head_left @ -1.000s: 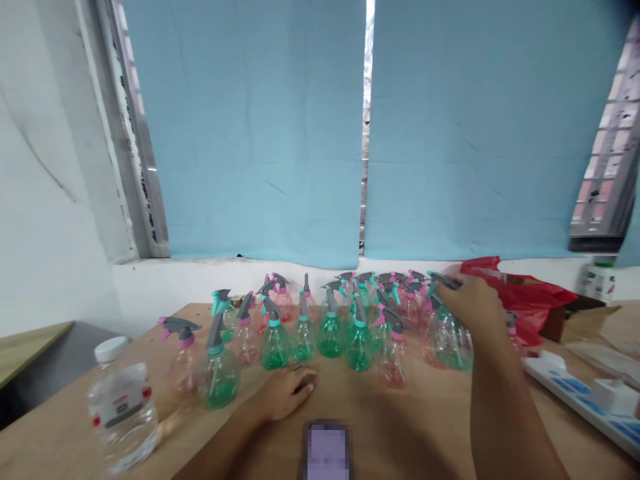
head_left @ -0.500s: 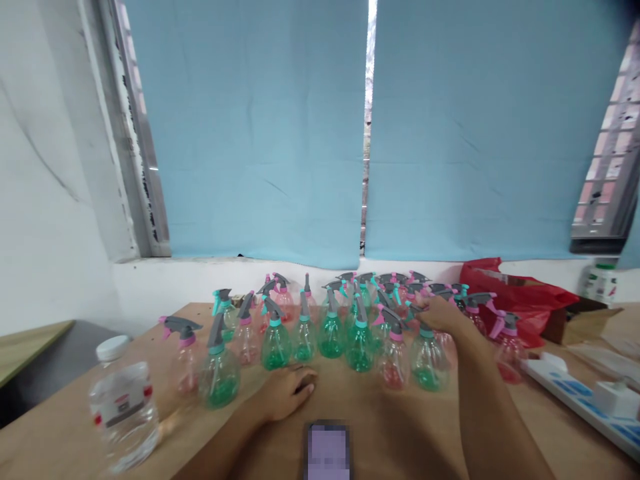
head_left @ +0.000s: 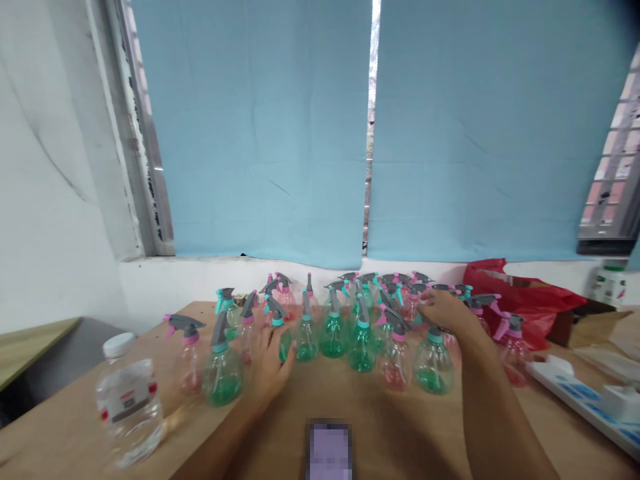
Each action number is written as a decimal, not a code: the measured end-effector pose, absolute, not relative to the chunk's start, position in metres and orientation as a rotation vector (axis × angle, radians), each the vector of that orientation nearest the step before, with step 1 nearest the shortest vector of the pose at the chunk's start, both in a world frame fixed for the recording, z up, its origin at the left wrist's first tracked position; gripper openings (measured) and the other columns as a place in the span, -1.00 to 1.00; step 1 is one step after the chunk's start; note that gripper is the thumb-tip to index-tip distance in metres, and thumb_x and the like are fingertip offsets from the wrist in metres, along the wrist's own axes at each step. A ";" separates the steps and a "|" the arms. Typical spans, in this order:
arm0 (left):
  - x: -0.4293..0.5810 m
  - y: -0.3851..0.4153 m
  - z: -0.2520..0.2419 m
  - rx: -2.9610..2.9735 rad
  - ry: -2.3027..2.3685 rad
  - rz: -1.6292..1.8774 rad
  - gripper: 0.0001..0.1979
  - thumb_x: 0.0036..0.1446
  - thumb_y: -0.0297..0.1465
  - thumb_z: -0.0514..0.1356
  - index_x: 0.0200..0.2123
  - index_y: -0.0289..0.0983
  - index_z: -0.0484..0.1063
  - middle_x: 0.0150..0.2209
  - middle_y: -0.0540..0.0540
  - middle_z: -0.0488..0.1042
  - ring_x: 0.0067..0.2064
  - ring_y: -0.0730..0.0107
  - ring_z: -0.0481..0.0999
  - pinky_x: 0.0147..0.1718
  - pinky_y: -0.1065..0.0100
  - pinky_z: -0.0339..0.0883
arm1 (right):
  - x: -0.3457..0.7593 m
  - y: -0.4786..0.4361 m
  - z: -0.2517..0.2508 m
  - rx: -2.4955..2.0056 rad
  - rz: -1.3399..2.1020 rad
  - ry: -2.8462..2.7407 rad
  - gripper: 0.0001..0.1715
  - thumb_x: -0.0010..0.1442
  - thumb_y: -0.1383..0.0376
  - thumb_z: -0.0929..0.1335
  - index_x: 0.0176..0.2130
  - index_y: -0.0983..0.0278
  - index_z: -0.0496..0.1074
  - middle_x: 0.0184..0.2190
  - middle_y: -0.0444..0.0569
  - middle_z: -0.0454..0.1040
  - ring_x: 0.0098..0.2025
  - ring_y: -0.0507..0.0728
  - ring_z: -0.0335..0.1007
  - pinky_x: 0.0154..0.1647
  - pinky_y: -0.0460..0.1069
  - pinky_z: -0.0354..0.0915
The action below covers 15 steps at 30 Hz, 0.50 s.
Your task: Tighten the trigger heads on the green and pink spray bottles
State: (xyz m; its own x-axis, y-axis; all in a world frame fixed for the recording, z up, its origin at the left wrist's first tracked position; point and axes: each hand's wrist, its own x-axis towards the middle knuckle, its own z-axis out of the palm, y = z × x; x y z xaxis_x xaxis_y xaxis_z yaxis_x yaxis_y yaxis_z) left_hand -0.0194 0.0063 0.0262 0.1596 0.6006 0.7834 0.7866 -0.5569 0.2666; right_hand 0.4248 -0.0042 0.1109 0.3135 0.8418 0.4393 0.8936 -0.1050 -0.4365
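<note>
Several small spray bottles, green and pink with grey trigger heads, stand in rows on a brown table (head_left: 380, 427). My right hand (head_left: 443, 311) rests on the trigger head of a green bottle (head_left: 433, 363) at the front right of the group, fingers curled over it. My left hand (head_left: 270, 363) is raised off the table with fingers spread, touching a green bottle (head_left: 286, 337) in the front row. Another green bottle (head_left: 221, 370) stands just left of that hand.
A clear water bottle with a white cap (head_left: 129, 403) stands at the front left. A red plastic bag (head_left: 520, 300) and a cardboard box (head_left: 585, 320) lie at the back right. A white and blue power strip (head_left: 585, 400) runs along the right edge. A blurred patch (head_left: 329, 450) sits near me.
My right hand set the green bottle down in the front row and stays on its head. My left hand lifted from the table and moved up to a front green bottle.
</note>
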 end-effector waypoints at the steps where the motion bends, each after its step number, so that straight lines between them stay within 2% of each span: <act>1: -0.021 0.009 0.024 -2.140 -1.393 -1.397 -0.59 0.36 -0.16 0.07 0.17 -0.18 0.37 0.03 -0.23 0.40 0.12 -0.03 0.40 0.12 -0.07 0.30 | 0.422 -0.006 0.113 -1.941 -0.115 -1.531 -0.70 0.10 0.21 0.38 -0.16 0.21 0.59 -0.27 0.02 0.65 -0.21 0.23 0.59 -0.20 0.00 0.36; 5: -0.025 0.020 0.015 -1.951 -1.490 -1.515 -0.40 0.33 -0.12 0.10 0.31 -0.29 0.16 0.15 -0.32 0.26 0.27 -0.15 0.24 0.20 -0.20 0.19 | 0.401 -0.018 0.129 -1.821 -0.261 -1.515 -0.68 0.19 0.19 0.33 -0.11 0.22 0.56 -0.16 0.08 0.63 -0.12 0.28 0.56 -0.12 0.06 0.35; 10: -0.024 0.026 0.010 -2.027 -1.388 -1.526 -0.35 0.33 -0.13 0.10 0.37 -0.28 0.03 0.28 -0.34 0.20 0.34 -0.11 0.17 0.28 -0.20 0.10 | 0.368 -0.034 0.151 -1.501 -0.405 -1.465 -0.70 0.25 0.18 0.28 -0.14 0.24 0.53 -0.13 0.08 0.60 -0.07 0.27 0.49 0.00 0.10 0.30; 15: -0.027 0.030 0.003 -2.064 -1.506 -1.431 -0.38 0.34 -0.12 0.07 0.33 -0.30 0.04 0.25 -0.39 0.27 0.30 -0.17 0.27 0.21 -0.21 0.17 | 0.345 -0.042 0.162 -1.205 -0.388 -1.471 -0.73 0.27 0.16 0.27 -0.24 0.22 0.51 -0.23 0.04 0.60 -0.14 0.23 0.48 -0.07 0.08 0.32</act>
State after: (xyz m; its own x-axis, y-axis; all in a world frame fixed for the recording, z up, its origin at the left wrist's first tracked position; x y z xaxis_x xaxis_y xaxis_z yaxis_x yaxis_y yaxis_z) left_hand -0.0275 0.0296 0.0026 0.0050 0.6135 0.7897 0.8201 -0.4544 0.3478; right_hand 0.3448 -0.0425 0.1615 0.1635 0.4543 0.8757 0.8274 0.4202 -0.3725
